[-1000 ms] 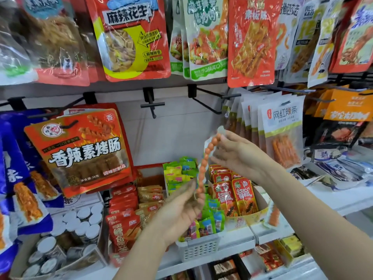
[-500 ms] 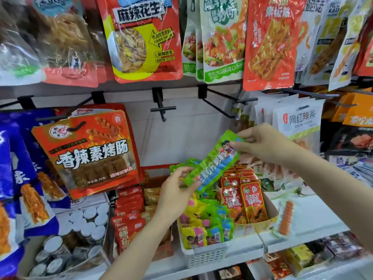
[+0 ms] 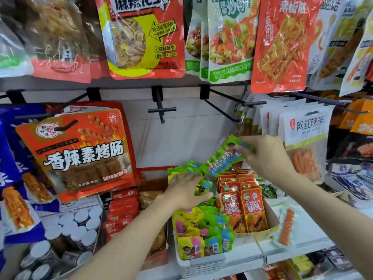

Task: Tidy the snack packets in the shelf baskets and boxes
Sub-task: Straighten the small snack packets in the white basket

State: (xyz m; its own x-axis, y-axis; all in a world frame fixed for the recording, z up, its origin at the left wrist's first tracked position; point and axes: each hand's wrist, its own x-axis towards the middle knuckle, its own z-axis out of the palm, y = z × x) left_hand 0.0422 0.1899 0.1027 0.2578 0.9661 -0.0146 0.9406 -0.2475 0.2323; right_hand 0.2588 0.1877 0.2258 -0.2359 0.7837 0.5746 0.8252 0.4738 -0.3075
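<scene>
Right hand (image 3: 268, 156) pinches the green packet (image 3: 224, 158) by its upper end. Left hand (image 3: 186, 190), just below it, grips a small green sachet (image 3: 203, 186) over the white basket (image 3: 201, 265).

Two bare forearms are seen, each ending in a bare hand — the left hand (image 3: 186, 191) and the right hand (image 3: 266, 156). No sleeve is shown within the frame; the arms are uncovered up to the picture's lower edge. The fingers are slender, and the nails are kept short and plain — as far as can be made out.
</scene>
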